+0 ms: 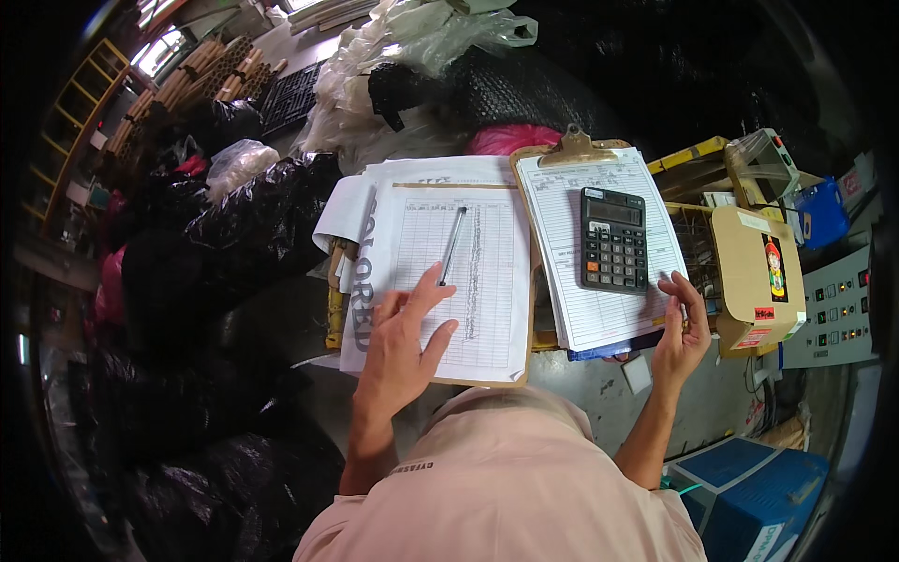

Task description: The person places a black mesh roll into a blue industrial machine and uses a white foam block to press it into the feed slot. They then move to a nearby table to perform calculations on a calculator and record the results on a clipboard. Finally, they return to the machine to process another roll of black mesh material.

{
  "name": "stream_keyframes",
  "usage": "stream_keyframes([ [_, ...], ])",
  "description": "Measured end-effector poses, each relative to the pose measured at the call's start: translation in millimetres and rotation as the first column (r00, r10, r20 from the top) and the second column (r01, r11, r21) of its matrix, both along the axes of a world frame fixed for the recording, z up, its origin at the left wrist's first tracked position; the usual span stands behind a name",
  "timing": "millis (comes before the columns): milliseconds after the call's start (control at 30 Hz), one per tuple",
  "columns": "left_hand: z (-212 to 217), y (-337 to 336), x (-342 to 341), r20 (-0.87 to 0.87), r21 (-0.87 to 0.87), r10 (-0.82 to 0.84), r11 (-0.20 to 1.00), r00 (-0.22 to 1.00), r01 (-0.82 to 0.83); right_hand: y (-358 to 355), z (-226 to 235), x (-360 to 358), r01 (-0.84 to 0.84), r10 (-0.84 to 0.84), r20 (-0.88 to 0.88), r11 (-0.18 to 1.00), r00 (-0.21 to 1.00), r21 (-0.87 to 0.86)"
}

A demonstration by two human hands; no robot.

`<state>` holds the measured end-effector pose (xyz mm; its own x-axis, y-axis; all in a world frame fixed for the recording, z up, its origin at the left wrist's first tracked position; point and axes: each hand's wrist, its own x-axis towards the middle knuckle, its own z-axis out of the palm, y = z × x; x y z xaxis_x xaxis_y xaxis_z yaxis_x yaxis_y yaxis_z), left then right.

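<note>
Lying on the sheet: a slim clear-and-dark pen [453, 245], slanted over a white ruled table sheet [501, 290], its lower end close to the left hand's fingertips.
Left hand: the left hand [398, 342] is over the lower part of the sheet, palm down, fingers spread and gripping nothing; whether a fingertip touches the pen, I cannot tell.
Under the sheet: a flat brown board [454, 186], its edges showing above and below the paper.
Clipboard: a brown clipboard [523, 173] with a metal clip [573, 147], just right of the sheet, bearing a stack of white printed forms [576, 314].
Calculator: a black rectangular calculator [613, 244] with dark keys and one orange key, face up on the forms.
Right hand: the right hand [685, 328] is beside the forms' lower right corner, fingers loosely curved with nothing seen between them; contact with the paper is unclear.
Right side: a tan cardboard box [740, 253] with a colourful picture, a grey control panel [824, 323] with small lights beyond it, and a blue boxy unit [768, 492] lower down.
Left side: shiny black plastic bags [272, 206].
Far side: crumpled clear plastic sheeting [361, 89], a bright pink bundle [515, 140] and, far left, brown cardboard tubes [234, 77].
</note>
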<state>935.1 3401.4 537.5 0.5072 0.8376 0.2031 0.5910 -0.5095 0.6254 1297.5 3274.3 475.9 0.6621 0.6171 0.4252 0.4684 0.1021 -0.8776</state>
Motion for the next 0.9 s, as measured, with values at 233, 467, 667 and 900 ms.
stream_keyframes([
  [233, -11, -1, 9, -0.005, -0.033, -0.071, 0.997, 0.997, 0.070, -4, -7, 3, 0.062, -0.054, 0.132, 0.996, 0.990, -0.057],
  [467, -18, 6, 9, -0.030, 0.028, -0.077, 0.997, 0.997, 0.078, -4, -7, -2, 0.076, -0.069, 0.134, 0.996, 0.989, -0.051],
  [667, -13, 3, 12, -0.009, -0.018, -0.088, 0.996, 0.996, 0.088, -4, -11, -1, 0.104, -0.091, 0.178, 0.992, 0.980, -0.067],
  [900, -11, -5, 12, -0.010, -0.122, -0.084, 0.989, 0.996, 0.083, -4, -13, 0, 0.097, -0.082, 0.188, 0.992, 0.979, -0.074],
])
